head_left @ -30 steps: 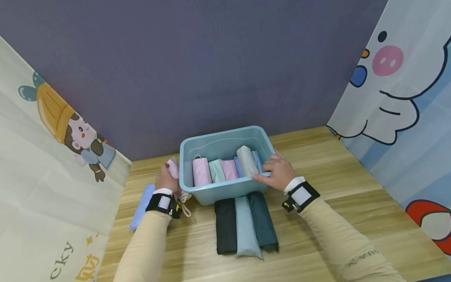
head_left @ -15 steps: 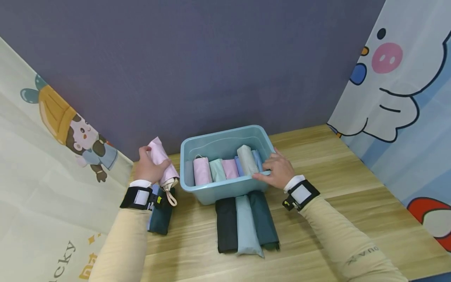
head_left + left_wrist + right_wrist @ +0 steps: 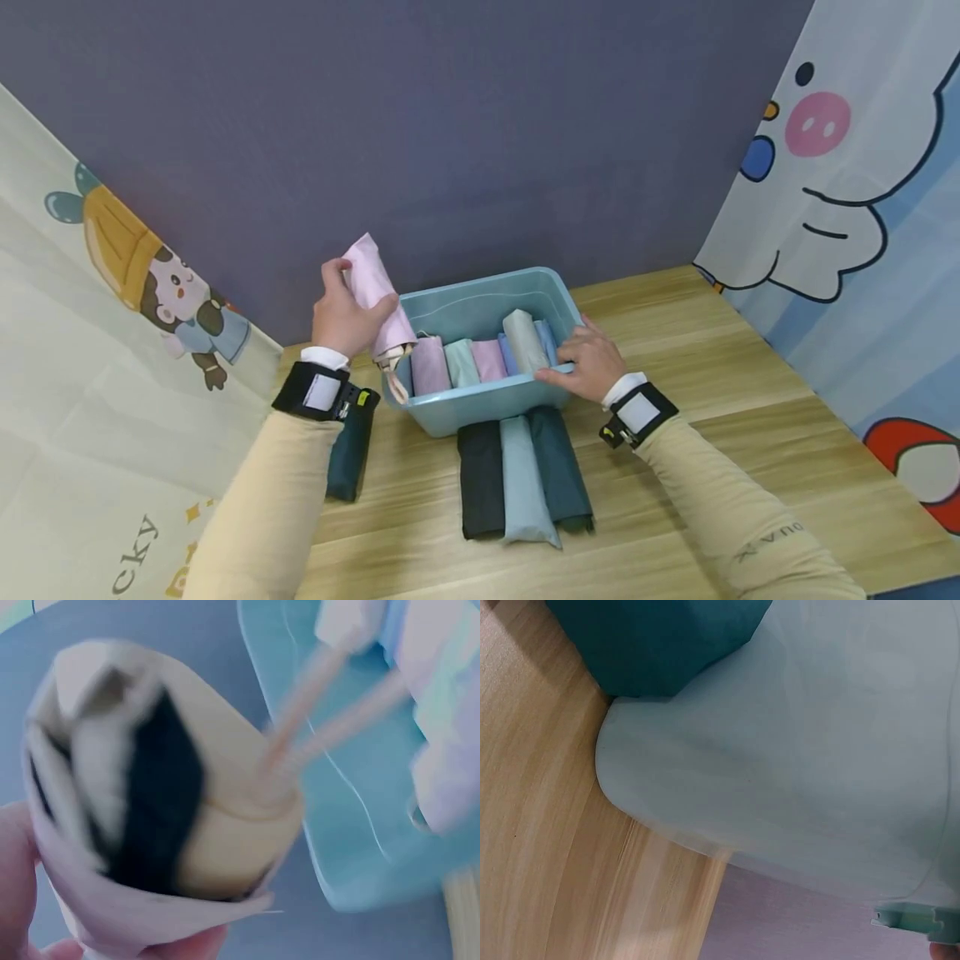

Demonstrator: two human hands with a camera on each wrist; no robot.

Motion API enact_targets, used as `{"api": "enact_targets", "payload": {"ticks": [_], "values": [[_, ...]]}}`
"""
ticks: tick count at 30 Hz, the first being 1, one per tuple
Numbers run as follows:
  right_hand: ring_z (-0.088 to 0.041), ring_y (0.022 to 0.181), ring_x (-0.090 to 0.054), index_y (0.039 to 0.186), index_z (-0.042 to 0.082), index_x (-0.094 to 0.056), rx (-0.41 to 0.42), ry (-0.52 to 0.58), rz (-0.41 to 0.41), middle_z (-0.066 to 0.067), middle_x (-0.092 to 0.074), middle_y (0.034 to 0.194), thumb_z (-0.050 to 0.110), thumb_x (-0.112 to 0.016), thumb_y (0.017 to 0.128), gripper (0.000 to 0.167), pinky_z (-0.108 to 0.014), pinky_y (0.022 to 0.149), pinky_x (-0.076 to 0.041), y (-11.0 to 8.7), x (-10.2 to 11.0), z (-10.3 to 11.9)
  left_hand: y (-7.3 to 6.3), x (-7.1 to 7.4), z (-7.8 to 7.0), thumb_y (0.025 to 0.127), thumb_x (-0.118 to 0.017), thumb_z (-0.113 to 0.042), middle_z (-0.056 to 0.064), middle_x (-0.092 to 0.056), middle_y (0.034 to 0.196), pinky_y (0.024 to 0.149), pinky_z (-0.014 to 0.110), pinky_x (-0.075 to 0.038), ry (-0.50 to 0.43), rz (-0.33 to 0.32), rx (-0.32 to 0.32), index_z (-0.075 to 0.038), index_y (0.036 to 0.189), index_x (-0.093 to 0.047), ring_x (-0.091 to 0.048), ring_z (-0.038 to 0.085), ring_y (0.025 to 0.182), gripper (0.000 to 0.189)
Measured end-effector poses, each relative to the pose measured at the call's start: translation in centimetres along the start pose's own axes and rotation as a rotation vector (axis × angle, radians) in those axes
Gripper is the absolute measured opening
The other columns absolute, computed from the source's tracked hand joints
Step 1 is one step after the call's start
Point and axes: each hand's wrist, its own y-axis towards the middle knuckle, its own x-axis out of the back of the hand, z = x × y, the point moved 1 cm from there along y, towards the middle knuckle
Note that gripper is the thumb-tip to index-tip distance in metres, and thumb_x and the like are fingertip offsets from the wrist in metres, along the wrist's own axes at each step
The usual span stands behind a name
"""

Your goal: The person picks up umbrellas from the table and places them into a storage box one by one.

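Note:
My left hand (image 3: 345, 312) grips a pink folded umbrella (image 3: 375, 287), raised and tilted, its strap end overlapping the left rim of the light blue bin (image 3: 465, 414). In the left wrist view the umbrella's beige handle (image 3: 240, 847) and blurred wrist strap (image 3: 307, 712) show. Several rolled bundles stand in a row inside the bin, among them a pink one (image 3: 430, 371), a mint one (image 3: 463, 367) and a grey one (image 3: 525, 342). My right hand (image 3: 592, 362) holds the bin's right end at the rim. A fingertip (image 3: 945, 951) there shows beside the handle clip (image 3: 907, 919).
Three folded bundles lie before the bin: black (image 3: 482, 483), light blue (image 3: 527, 492) and dark green (image 3: 562, 475). Another dark green bundle (image 3: 347, 462) lies on the wooden table (image 3: 675, 350) by my left forearm. A dark wall (image 3: 480, 150) stands behind, printed curtains at both sides.
My left hand has lifted the pink umbrella from left of the bin, swung it outward, then up and right over the bin's left end. My right hand has stayed on the rim.

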Motion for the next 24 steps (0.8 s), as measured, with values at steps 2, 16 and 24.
{"api": "enact_targets", "payload": {"ticks": [2,16,24], "values": [[-0.012,0.057,-0.041,0.048,0.023,-0.038,0.003,-0.003,-0.002,0.013,-0.031,0.047,0.081,-0.038,0.081,0.067,-0.059,0.103,-0.033,-0.1,0.0,-0.1,0.4,-0.8,-1.1,0.081,-0.072,-0.034,0.035,-0.055,0.117,0.075,0.05,-0.053,-0.029,0.01,-0.008,-0.019,0.145,-0.015,-0.062,0.044,0.096,0.087],[-0.012,0.057,-0.041,0.048,0.022,-0.04,0.013,0.002,-0.002,0.012,-0.033,0.047,0.08,-0.038,0.082,0.067,-0.06,0.102,-0.034,0.1,0.0,0.1,1.9,-6.2,-4.9,0.074,-0.076,-0.027,0.029,-0.057,0.122,0.08,0.05,-0.051,-0.052,0.151,0.015,-0.024,0.152,0.002,-0.061,0.041,0.098,0.111],[-0.011,0.056,-0.039,0.048,0.021,-0.043,0.007,-0.004,-0.006,0.012,-0.036,0.048,0.08,-0.037,0.082,0.068,-0.061,0.1,-0.035,0.1,0.1,0.0,2.5,-9.3,-5.3,0.073,-0.079,-0.028,0.025,-0.058,0.12,0.076,0.047,-0.052,-0.019,0.267,-0.008,-0.024,0.15,-0.007,-0.063,0.037,0.094,0.106]]}}
